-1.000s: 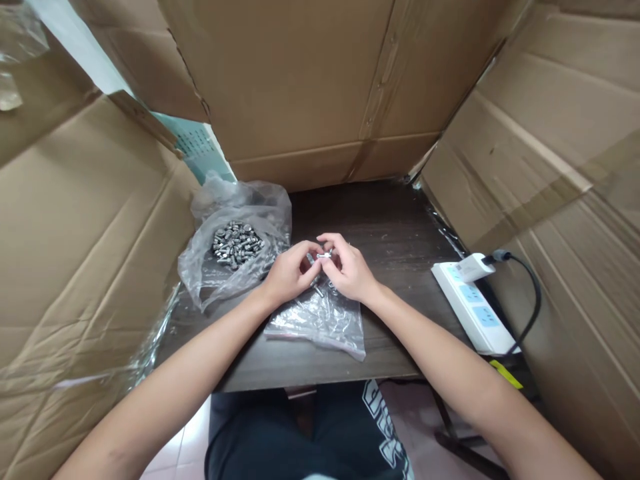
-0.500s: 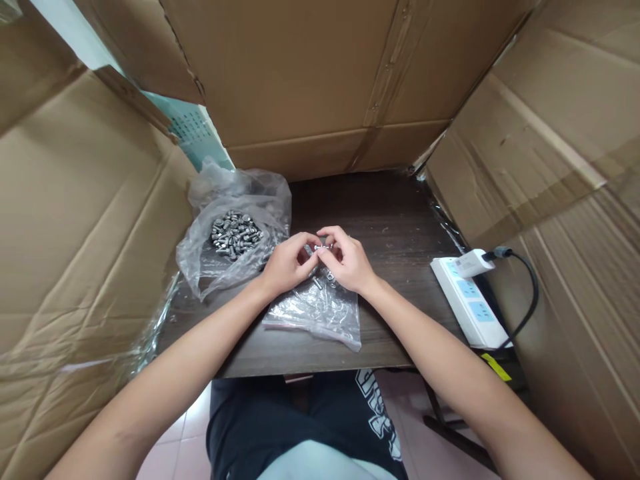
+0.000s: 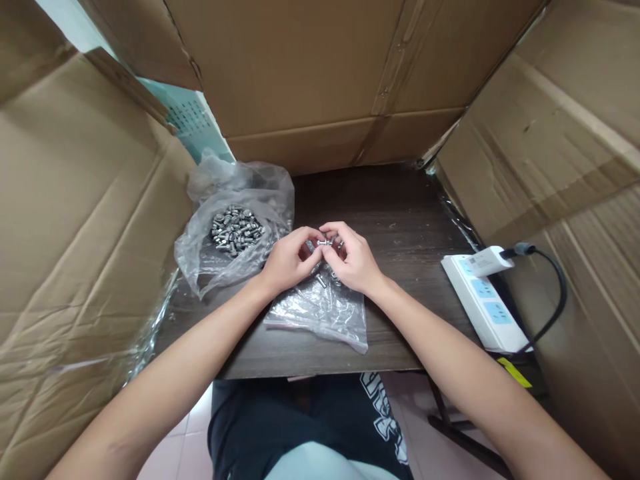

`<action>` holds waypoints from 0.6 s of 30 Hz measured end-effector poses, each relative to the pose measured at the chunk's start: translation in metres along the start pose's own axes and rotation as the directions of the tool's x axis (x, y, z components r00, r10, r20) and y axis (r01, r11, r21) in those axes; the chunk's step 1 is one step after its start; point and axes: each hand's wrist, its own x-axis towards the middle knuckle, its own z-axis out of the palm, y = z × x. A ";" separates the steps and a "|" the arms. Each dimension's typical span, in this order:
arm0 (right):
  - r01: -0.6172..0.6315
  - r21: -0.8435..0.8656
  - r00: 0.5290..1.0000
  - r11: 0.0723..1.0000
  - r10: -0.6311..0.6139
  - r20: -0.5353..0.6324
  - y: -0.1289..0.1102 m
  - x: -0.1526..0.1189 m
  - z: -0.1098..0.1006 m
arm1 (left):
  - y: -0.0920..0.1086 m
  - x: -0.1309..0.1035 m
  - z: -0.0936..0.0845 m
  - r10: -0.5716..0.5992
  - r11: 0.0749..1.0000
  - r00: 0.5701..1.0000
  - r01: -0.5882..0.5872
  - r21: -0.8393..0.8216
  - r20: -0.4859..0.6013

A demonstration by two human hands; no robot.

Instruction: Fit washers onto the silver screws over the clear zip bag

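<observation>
My left hand (image 3: pixel 293 259) and my right hand (image 3: pixel 353 259) meet over a flat clear plastic bag (image 3: pixel 315 313). Between their fingertips is a small shiny bolt (image 3: pixel 324 243), lying sideways and pinched from both sides. More metal pieces show inside the curl of my right fingers, too small to name. On the flat bag below lie several loose bolts (image 3: pixel 321 281) and rings, partly covered by the hands. Left of my left hand, an open clear plastic bag (image 3: pixel 187 257) holds a heap of metal bolts (image 3: pixel 237 230).
A white power strip (image 3: pixel 470 310) with a plugged-in white adapter (image 3: pixel 487 261) and black cable (image 3: pixel 563 287) lies at the right table edge. Cardboard walls (image 3: pixel 310 73) enclose the dark wooden table (image 3: pixel 380 200) at the back and both sides.
The bolt at my fingertips shows more plainly now, and both hands have shifted slightly to the right in view. The camera view has moved a little; the bags lie as before.
</observation>
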 end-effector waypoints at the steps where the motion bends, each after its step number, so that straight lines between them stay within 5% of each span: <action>1: -0.015 0.010 1.000 1.000 0.015 0.010 0.000 0.000 0.000 | 0.000 0.000 0.000 0.000 1.000 1.000 0.000 0.000 0.002; 18: -0.046 -0.026 0.999 0.999 0.046 0.018 -0.002 -0.001 0.000 | 0.001 0.001 -0.002 -0.021 1.000 1.000 0.021 0.010 0.003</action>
